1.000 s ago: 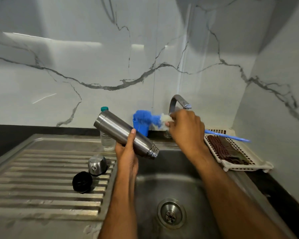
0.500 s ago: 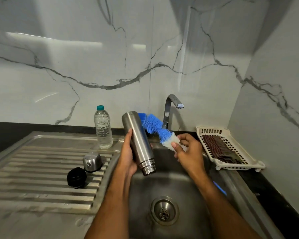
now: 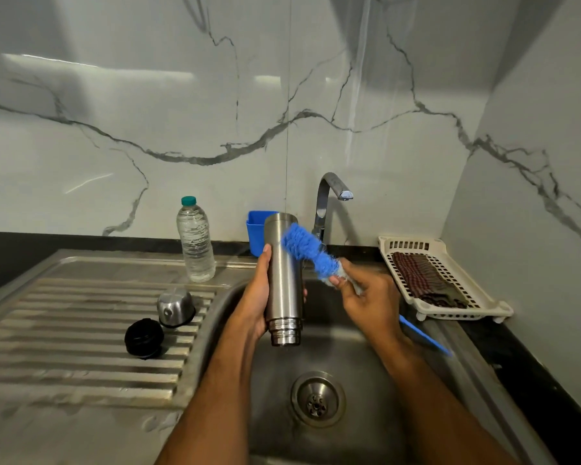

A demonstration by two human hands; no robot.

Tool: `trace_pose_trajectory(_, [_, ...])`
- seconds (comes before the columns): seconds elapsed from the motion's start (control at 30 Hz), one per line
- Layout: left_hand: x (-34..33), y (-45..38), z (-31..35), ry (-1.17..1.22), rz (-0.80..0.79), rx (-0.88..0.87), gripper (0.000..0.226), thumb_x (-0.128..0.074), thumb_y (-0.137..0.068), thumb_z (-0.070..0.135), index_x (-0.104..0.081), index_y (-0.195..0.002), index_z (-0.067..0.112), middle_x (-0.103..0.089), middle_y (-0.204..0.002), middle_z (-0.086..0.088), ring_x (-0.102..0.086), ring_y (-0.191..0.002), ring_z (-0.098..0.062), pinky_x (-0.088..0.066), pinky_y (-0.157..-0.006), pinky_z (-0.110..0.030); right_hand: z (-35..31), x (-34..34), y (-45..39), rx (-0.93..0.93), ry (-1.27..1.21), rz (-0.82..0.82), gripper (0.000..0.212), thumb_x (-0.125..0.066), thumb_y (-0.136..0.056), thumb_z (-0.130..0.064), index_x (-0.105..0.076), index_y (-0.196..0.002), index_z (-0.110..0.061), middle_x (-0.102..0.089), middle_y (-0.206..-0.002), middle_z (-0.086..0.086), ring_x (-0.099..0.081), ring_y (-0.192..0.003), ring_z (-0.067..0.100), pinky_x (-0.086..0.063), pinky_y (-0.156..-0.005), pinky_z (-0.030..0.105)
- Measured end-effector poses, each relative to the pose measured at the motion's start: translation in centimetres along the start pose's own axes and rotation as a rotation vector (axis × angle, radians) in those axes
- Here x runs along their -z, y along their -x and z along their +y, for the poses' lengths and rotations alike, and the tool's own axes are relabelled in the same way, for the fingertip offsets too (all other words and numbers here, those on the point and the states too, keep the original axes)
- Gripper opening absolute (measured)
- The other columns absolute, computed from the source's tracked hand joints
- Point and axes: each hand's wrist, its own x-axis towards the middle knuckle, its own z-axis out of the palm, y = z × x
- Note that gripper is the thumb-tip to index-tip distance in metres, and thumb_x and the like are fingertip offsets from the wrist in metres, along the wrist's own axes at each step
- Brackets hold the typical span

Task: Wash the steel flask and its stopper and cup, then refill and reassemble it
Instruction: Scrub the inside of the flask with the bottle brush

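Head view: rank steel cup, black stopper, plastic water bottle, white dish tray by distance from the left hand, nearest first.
From the left hand, which grips the steel flask:
1. Domed steel cup, on the ribbed drainboard just to its left.
2. Clear plastic water bottle, standing behind-left, and round black stopper, front-left on the drainboard: too close to call.
3. White slotted dish tray, far right, past the sink.

Steel flask [image 3: 284, 283]: 1
Steel cup [image 3: 175, 307]: 1
Black stopper [image 3: 144, 337]: 1
Blue bottle brush [image 3: 311, 253]: 1
Plastic water bottle [image 3: 195, 241]: 1
Blue holder [image 3: 255, 229]: 1
Tap [image 3: 329, 199]: 1
Sink drain [image 3: 317, 398]: 1
White perforated tray [image 3: 477, 307]: 1
Checked cloth [image 3: 423, 280]: 1
Hands: 2, left hand [image 3: 257, 297], right hand [image 3: 369, 297]
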Motion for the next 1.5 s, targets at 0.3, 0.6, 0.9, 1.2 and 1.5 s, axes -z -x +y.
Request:
trace_pose_trajectory(0.3, [2.0,0.3,1.6,0.069,0.118,-0.053,0.069,-0.048,-0.089,0.075,-0.059,-0.123,0.015,-0.077,-0.090,-0.016,-0.075,-0.076,-0.027,-0.063,-0.064,-0.038,1.9,0.1,2.3,0.347,-0.034,-0.141,0.037,-0.077,-0.086,-0.018,-0.073,-0.121,-0.007,-0.077,-0.101,0.001,-0.072,-0.089,0.009,-0.061,-0.073,0.029])
trace_pose_trajectory(0.6, [-0.2,0.5,0.3,-0.003,-0.128,0.073,0.090,-0.054,-0.086,0.076,-0.060,-0.126,-0.003,-0.069,-0.102,-0.026,-0.070,-0.082,-0.032,-0.062,-0.075,-0.040,2.4,-0.8,-0.3,-0.058,-0.135,0.090,0.039,-0.078,-0.087,-0.015,-0.071,-0.125,-0.007,-0.077,-0.107,0.003,-0.071,-0.090,0.008,-0.047,-0.081,0.004])
trace_pose_trajectory(0.9, [1.6,-0.3,1.2,0.135,0.128,0.040,0.100,-0.069,-0.065,0.079,-0.048,-0.134,0.009,-0.068,-0.113,-0.029,-0.074,-0.084,-0.034,-0.060,-0.070,-0.043,1.7,-1.2,3.6,0.409,-0.070,-0.234,0.037,-0.077,-0.087,-0.023,-0.073,-0.122,-0.010,-0.073,-0.093,-0.002,-0.069,-0.080,0.010,-0.058,-0.066,0.033])
trace_pose_trajectory(1.2, [0.1,0.6,0.4,-0.063,-0.187,0.069,0.084,-0.050,-0.089,0.076,-0.061,-0.123,0.000,-0.068,-0.100,-0.025,-0.070,-0.080,-0.031,-0.061,-0.070,-0.037,0.9,-2.1,0.2,-0.015,-0.151,0.090,0.043,-0.077,-0.089,-0.019,-0.069,-0.130,-0.013,-0.077,-0.108,-0.002,-0.073,-0.093,0.008,-0.059,-0.080,0.027])
trace_pose_trajectory(1.5, [0.9,0.2,0.5,0.003,0.117,0.064,0.079,-0.057,-0.083,0.077,-0.064,-0.123,0.008,-0.077,-0.095,-0.016,-0.074,-0.076,-0.026,-0.060,-0.064,-0.034,0.9,-2.0,1.6,0.163,-0.203,-0.026,0.038,-0.075,-0.089,-0.026,-0.073,-0.123,-0.009,-0.075,-0.106,-0.006,-0.073,-0.089,0.006,-0.058,-0.077,0.022])
